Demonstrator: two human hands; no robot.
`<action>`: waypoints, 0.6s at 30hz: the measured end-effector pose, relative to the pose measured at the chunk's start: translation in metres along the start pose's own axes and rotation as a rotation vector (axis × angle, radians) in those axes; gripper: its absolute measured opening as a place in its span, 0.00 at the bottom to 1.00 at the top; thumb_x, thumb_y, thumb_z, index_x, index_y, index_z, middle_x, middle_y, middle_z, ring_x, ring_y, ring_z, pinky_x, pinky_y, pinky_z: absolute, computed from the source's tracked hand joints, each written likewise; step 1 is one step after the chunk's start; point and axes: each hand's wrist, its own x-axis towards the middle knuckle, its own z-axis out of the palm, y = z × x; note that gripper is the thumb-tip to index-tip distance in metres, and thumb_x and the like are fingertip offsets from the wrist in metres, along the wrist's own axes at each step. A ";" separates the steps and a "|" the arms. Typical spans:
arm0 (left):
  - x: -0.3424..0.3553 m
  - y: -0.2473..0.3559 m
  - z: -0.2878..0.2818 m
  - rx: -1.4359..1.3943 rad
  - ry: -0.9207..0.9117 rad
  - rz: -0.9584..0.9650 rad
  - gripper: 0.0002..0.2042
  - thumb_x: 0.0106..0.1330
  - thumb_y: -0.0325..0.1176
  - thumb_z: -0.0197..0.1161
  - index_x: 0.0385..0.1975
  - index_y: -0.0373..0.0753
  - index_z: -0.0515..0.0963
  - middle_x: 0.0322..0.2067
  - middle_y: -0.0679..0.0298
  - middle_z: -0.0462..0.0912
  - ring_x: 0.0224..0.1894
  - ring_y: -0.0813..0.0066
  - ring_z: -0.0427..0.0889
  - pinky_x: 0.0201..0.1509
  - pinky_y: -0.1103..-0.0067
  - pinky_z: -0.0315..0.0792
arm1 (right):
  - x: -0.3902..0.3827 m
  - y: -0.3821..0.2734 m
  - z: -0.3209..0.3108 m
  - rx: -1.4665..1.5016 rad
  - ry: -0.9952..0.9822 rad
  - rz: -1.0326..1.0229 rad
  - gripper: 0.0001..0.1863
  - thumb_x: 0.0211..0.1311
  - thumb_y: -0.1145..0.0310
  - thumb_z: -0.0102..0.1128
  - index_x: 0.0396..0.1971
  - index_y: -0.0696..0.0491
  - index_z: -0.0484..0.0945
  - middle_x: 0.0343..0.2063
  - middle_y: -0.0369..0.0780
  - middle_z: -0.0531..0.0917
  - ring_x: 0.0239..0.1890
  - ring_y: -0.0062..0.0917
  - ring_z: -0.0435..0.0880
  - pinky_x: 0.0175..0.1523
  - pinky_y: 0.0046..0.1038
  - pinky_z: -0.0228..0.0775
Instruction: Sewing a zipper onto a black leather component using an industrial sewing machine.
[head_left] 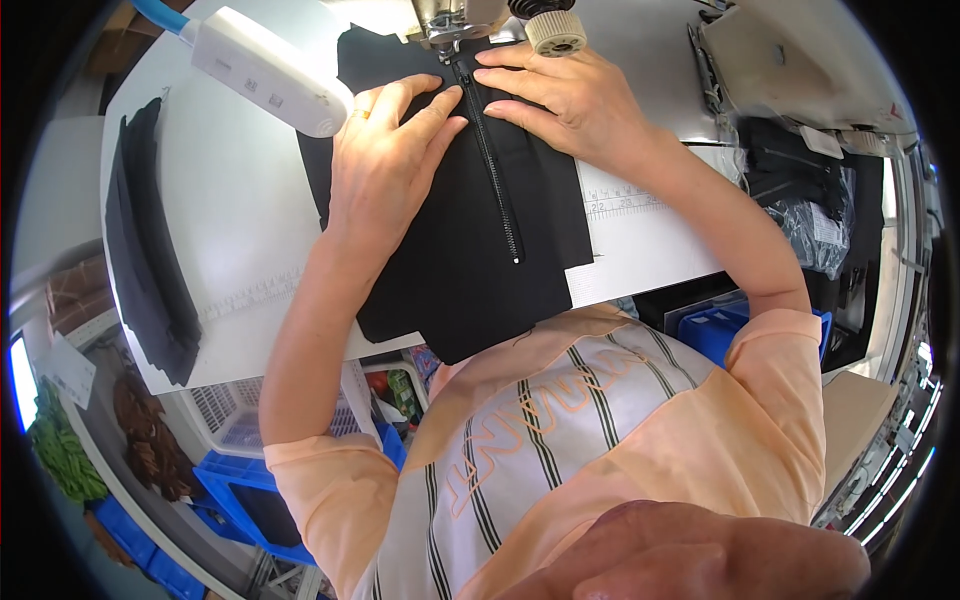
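Note:
A black fabric piece (430, 260) lies flat on the white sewing table, its near edge hanging toward my body. A zipper (495, 175) runs down its middle, the upper end beneath the presser foot (445, 45) of a sewing machine. My left hand (385, 150) rests on the cloth left of the zipper, its fingers stretched toward the foot. To the right of the zipper, my right hand (570, 105) presses the cloth with spread fingertips. Neither hand grips anything. The needle point is too small to make out.
A stack of black fabric pieces (150, 240) lies at the table's left. A white lamp-like device (265, 75) on a blue cable overhangs the upper left. Rulers are marked on the table (650, 250). Plastic-wrapped black goods (815, 215) sit at right; a white basket (225, 410) stands below left.

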 end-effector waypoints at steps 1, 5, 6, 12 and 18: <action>-0.001 -0.001 0.001 -0.017 0.012 -0.003 0.14 0.53 0.33 0.72 0.39 0.39 0.84 0.39 0.65 0.83 0.39 0.65 0.80 0.41 0.73 0.75 | 0.000 -0.001 0.000 -0.018 0.004 -0.006 0.16 0.58 0.58 0.64 0.43 0.51 0.84 0.46 0.33 0.83 0.46 0.26 0.80 0.50 0.27 0.73; -0.002 -0.001 0.003 -0.085 0.040 -0.059 0.12 0.54 0.32 0.71 0.39 0.39 0.84 0.39 0.64 0.83 0.38 0.65 0.80 0.42 0.74 0.75 | 0.001 -0.004 0.000 -0.031 0.027 -0.010 0.15 0.58 0.60 0.65 0.43 0.49 0.84 0.48 0.30 0.83 0.35 0.25 0.82 0.43 0.26 0.73; -0.002 -0.001 0.003 -0.084 0.033 -0.059 0.13 0.54 0.33 0.71 0.39 0.39 0.84 0.39 0.65 0.83 0.38 0.65 0.80 0.42 0.74 0.75 | 0.001 -0.005 0.001 -0.029 0.027 -0.010 0.15 0.58 0.60 0.65 0.43 0.49 0.84 0.48 0.30 0.83 0.35 0.25 0.82 0.43 0.26 0.73; -0.003 -0.001 0.001 -0.026 0.013 -0.017 0.14 0.53 0.37 0.71 0.39 0.41 0.84 0.39 0.65 0.83 0.38 0.65 0.80 0.44 0.72 0.74 | 0.000 -0.007 0.001 -0.107 0.042 -0.038 0.15 0.59 0.57 0.64 0.42 0.49 0.83 0.44 0.32 0.82 0.44 0.24 0.79 0.48 0.27 0.73; -0.002 0.004 -0.003 0.035 -0.039 0.001 0.19 0.50 0.43 0.73 0.40 0.42 0.85 0.43 0.65 0.82 0.41 0.65 0.80 0.42 0.72 0.73 | 0.000 -0.003 0.003 -0.099 0.035 -0.030 0.15 0.57 0.57 0.65 0.41 0.49 0.83 0.44 0.32 0.83 0.44 0.24 0.78 0.49 0.27 0.72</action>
